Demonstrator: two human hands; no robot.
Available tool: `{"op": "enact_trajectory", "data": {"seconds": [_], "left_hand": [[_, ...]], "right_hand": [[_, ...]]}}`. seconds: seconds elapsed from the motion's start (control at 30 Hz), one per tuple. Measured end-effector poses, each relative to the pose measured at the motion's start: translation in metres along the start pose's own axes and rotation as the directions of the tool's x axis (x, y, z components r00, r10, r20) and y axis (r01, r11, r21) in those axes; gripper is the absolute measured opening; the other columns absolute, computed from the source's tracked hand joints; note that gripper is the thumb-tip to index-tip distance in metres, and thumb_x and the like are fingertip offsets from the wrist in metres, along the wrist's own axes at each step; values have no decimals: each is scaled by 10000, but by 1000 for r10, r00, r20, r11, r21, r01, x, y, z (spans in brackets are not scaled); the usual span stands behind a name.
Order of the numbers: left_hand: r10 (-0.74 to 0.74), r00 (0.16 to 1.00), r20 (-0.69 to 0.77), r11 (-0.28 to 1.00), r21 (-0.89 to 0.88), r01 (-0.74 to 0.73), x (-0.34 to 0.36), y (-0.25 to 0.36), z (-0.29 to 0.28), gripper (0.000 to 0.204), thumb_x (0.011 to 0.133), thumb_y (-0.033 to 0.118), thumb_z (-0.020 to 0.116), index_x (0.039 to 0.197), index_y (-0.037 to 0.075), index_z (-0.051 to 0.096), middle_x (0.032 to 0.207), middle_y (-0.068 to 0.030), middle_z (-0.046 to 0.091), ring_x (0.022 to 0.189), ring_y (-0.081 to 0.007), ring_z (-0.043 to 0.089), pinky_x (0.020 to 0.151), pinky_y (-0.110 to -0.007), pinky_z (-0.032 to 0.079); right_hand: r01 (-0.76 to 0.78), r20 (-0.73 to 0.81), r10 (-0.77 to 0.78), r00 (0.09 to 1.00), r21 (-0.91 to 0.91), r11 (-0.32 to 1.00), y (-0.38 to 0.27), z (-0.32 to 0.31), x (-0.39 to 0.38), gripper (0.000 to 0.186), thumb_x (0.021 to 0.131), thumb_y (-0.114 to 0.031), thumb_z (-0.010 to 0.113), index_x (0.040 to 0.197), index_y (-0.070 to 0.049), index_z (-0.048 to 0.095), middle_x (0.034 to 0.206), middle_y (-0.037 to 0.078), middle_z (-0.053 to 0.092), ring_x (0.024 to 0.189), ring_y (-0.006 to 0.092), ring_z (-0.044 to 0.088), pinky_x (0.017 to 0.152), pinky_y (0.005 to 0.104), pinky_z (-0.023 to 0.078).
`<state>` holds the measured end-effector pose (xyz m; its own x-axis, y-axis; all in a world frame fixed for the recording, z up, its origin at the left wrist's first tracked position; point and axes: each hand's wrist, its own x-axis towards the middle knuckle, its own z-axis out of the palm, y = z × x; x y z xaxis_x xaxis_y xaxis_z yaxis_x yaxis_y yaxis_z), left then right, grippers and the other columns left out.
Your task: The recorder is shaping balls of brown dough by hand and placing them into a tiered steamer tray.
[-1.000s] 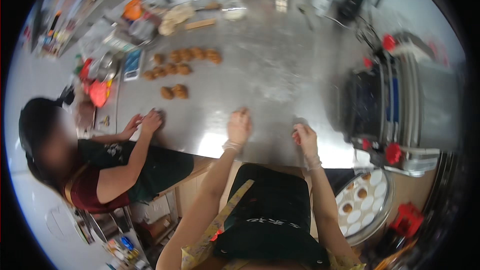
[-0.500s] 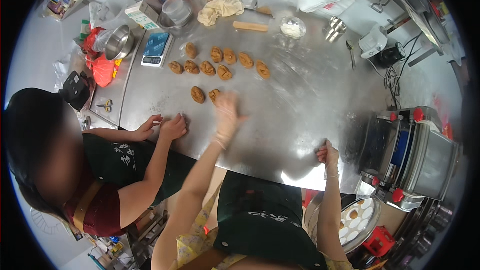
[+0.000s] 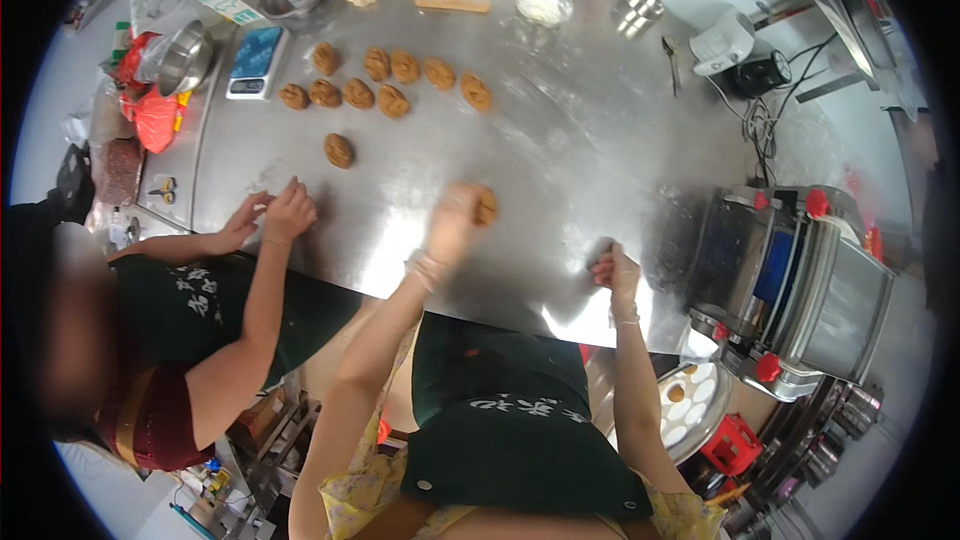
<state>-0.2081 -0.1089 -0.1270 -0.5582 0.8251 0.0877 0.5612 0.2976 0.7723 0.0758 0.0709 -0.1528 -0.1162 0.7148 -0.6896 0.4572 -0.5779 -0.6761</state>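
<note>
My left hand [image 3: 453, 228], in a thin clear glove and blurred by motion, is closed around a brown dough piece [image 3: 486, 206] low over the steel table [image 3: 540, 155]. The piece sticks out past my fingers on the right. To the right, near the table's front edge, my gloved right hand [image 3: 618, 271] has its fingers curled in; whether anything is inside them is hidden. One brown dough piece [image 3: 339, 150] lies apart, left of my left hand. Farther back, several similar lumpy dough pieces [image 3: 393, 101] lie in two uneven rows.
A co-worker's hands [image 3: 275, 213] rest at the table's left front. Toward the back stand a scale [image 3: 257, 62], a wooden stick [image 3: 452, 3], a bowl of white powder [image 3: 543, 5] and a steel cup [image 3: 640, 12]. A dough roller machine [image 3: 800, 280] flanks the right side.
My left hand has taken the dough piece out of the front row and carried it right and nearer to me. My right hand stays curled. The whole view has shifted slightly.
</note>
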Motion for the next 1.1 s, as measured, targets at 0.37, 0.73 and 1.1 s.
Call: {"op": "enact_trajectory", "data": {"seconds": [0.37,0.73,1.1], "left_hand": [[-73,997,33,993,-88,76,-73,65,118,835,704,73,756,1457,62,396,1320,-200,499,1124,-385,569,853,-446,538],[-426,883,-194,876,-330,350,-64,60,109,465,821,-91,557,1246,98,580,1034,-90,639,810,-233,632,729,-351,533],[-492,857,-154,822,-405,399,-58,49,113,349,856,-43,575,1169,106,615,1001,-86,676,858,-264,672,716,-362,540]], "right_hand": [[523,59,-787,614,-778,349,-21,82,-18,146,944,-215,621,965,-89,693,793,103,686,724,315,651,670,423,523],[616,143,-861,489,-755,224,-1,84,0,156,878,-92,650,1034,-102,655,901,85,635,794,286,613,710,420,489],[663,326,-865,383,-748,12,-18,111,-10,111,894,-168,647,965,-83,655,869,108,650,830,318,617,702,443,481]]}}
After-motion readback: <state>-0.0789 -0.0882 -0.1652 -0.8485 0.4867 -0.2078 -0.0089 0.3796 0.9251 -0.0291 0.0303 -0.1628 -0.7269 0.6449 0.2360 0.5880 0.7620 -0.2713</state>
